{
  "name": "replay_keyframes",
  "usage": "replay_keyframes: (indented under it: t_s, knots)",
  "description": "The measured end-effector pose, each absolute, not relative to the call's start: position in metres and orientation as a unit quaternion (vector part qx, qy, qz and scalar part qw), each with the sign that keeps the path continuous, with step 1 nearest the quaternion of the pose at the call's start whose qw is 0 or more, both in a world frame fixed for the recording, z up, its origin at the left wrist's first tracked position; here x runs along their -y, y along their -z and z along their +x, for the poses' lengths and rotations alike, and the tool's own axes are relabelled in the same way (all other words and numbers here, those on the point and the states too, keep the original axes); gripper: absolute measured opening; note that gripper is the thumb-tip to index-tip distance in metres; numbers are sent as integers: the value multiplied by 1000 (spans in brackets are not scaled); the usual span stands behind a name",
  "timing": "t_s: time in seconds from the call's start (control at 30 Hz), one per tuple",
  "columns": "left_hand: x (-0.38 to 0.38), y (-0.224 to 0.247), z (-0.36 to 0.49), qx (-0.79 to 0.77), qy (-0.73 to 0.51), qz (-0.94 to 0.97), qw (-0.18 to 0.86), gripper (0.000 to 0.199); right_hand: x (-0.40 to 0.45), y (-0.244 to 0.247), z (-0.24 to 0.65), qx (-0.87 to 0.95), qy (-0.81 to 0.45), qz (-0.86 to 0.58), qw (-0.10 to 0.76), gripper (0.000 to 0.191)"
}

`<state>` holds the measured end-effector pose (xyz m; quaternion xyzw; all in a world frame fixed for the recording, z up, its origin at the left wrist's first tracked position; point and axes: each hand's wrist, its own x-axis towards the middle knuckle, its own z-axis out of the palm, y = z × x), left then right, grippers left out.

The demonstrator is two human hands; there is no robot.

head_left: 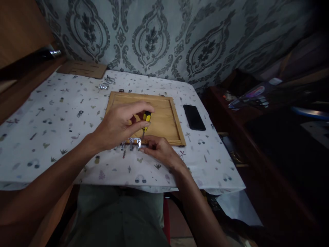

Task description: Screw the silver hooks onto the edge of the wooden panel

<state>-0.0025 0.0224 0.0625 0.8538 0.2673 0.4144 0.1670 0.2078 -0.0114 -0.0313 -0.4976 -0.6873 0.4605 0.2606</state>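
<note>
My left hand (123, 121) grips a screwdriver (147, 118) by its yellow and black handle. The shaft points down at the near edge of a shallow wooden panel with a raised rim (177, 120), which lies flat on the table. Along that edge runs a shiny metal hook strip (131, 143), its hooks hanging toward me. My right hand (161, 151) has its thumb and fingers closed around the strip's right end, close to the screwdriver tip. Whether a screw sits under the tip is too small to tell.
A black phone (194, 117) lies right of the panel. Metal hook pieces (104, 86) and a brown cardboard piece (82, 69) lie at the back left. A patterned cloth (61, 144) covers the table. Behind hangs a patterned curtain (151, 37); dark furniture (272, 144) stands at right.
</note>
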Motion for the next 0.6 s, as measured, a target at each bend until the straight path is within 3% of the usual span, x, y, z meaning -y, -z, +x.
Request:
replay_keyframes:
  t_s: [0.6]
  knots:
    - [-16,-54,-4,-264,-408,864,130,17,11,33,208,692,-462,-490,258,48]
